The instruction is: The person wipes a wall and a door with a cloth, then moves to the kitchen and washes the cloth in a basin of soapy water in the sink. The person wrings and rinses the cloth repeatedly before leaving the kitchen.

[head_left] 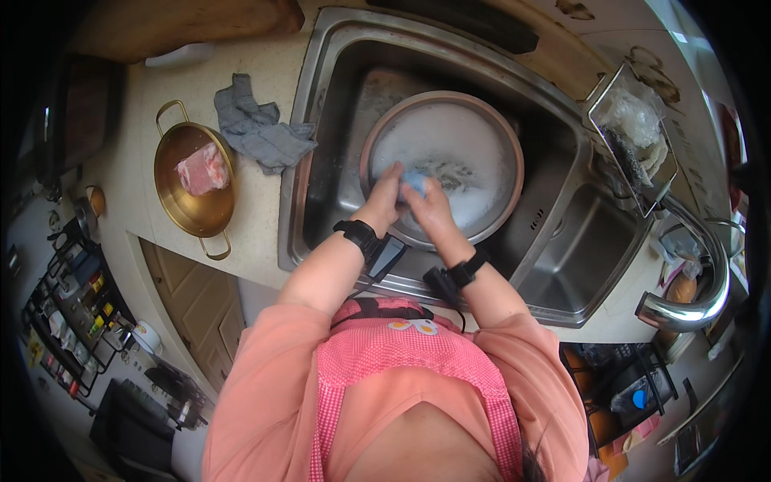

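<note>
Both hands are over a round metal basin [521, 162] of white, foamy water [449, 135], which stands in the larger bowl of a stainless steel sink [373, 90]. My left hand [383, 196] and my right hand [430, 205] meet around a light blue object [414, 182], perhaps a sponge or cloth; the fingers partly hide it. Its lower side is too blurred to make out. A patch in the middle of the foam is thinner and shows greyish water.
Left of the sink, a brass-coloured two-handled pan [171, 196] holds a piece of raw meat [203, 170]. A grey cloth [256, 126] lies by the sink's rim. At right, a curved chrome faucet [708, 301] rises near a wire rack [629, 141] and a smaller sink bowl [587, 253].
</note>
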`<control>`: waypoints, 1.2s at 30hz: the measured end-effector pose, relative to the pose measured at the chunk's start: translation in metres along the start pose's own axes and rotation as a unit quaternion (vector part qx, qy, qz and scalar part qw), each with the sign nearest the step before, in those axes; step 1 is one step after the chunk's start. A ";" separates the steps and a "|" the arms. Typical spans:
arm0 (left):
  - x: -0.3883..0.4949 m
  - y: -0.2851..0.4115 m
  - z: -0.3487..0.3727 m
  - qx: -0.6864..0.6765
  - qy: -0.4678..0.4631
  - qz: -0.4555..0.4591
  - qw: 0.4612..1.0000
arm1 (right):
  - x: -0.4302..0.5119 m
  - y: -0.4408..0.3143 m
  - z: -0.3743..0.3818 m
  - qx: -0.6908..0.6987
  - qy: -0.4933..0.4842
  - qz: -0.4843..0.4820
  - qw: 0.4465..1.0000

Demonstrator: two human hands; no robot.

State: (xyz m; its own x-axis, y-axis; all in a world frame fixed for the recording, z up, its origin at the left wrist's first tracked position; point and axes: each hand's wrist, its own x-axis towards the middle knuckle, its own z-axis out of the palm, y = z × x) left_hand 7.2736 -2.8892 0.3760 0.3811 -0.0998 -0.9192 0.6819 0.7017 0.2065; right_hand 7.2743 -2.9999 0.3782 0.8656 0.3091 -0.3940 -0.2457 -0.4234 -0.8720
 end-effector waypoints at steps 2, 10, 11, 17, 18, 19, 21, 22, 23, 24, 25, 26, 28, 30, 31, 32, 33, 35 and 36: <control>-0.006 -0.001 0.000 -0.060 0.033 -0.008 0.998 | -0.001 -0.020 -0.001 -0.074 0.029 -0.039 0.996; -0.020 -0.011 0.021 0.014 -0.014 0.037 0.999 | 0.001 -0.043 -0.015 -0.117 0.074 0.019 0.990; -0.020 -0.011 0.021 0.009 -0.033 0.042 0.999 | -0.006 -0.044 -0.011 -0.107 0.056 -0.014 0.993; -0.032 -0.001 0.006 0.048 -0.100 -0.047 0.993 | 0.007 -0.021 -0.028 -0.221 0.124 0.010 0.967; -0.035 0.001 0.007 0.055 -0.090 -0.037 0.994 | 0.011 -0.016 -0.037 -0.241 0.077 -0.044 0.967; -0.040 0.005 0.005 0.086 -0.077 -0.020 0.993 | 0.016 -0.012 -0.046 -0.261 0.051 -0.087 0.960; -0.046 0.018 -0.003 0.129 -0.094 0.020 0.987 | 0.007 -0.014 -0.062 0.001 0.035 0.037 0.999; -0.049 0.024 -0.006 0.245 -0.014 0.049 0.968 | 0.001 -0.019 -0.070 0.135 0.009 0.109 0.985; -0.051 0.027 -0.007 0.364 0.009 0.098 0.926 | -0.007 -0.028 -0.075 0.177 -0.005 0.124 0.976; -0.055 0.028 -0.007 0.472 0.037 0.160 0.866 | -0.014 -0.038 -0.080 0.223 -0.034 0.139 0.964; -0.058 0.029 -0.007 0.563 0.069 0.196 0.800 | -0.021 -0.049 -0.082 0.270 -0.063 0.152 0.949; -0.062 0.028 -0.004 0.650 0.055 0.219 0.726 | -0.025 -0.059 -0.082 0.296 -0.067 0.149 0.941; -0.070 0.026 0.003 0.630 -0.028 0.380 0.677 | -0.034 -0.075 -0.081 0.294 -0.080 0.118 0.945; -0.079 0.030 0.010 0.585 -0.137 0.434 0.672 | -0.041 -0.083 -0.081 0.311 -0.090 0.121 0.938; -0.084 0.035 0.013 0.583 -0.196 0.387 0.687 | -0.044 -0.084 -0.082 0.322 -0.085 0.102 0.937; -0.089 0.039 0.015 0.571 -0.259 0.358 0.692 | -0.046 -0.084 -0.085 0.330 -0.075 0.087 0.937; -0.094 0.043 0.016 0.594 -0.255 0.328 0.689 | -0.050 -0.084 -0.089 0.346 -0.065 0.056 0.934; -0.104 0.051 0.016 0.621 -0.262 0.315 0.668 | -0.053 -0.086 -0.100 0.362 -0.025 0.052 0.930; -0.109 0.051 0.015 0.603 -0.249 0.410 0.638 | -0.055 -0.089 -0.104 0.370 0.001 0.036 0.928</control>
State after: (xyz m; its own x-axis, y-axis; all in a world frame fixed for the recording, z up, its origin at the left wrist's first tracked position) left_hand 7.2764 -2.8533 0.4920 0.8645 -0.4699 -0.1784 -0.0032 -0.3599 0.9330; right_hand 7.2943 -3.0681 0.5072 0.8357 0.2998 -0.4600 -0.5352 0.2573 -0.8046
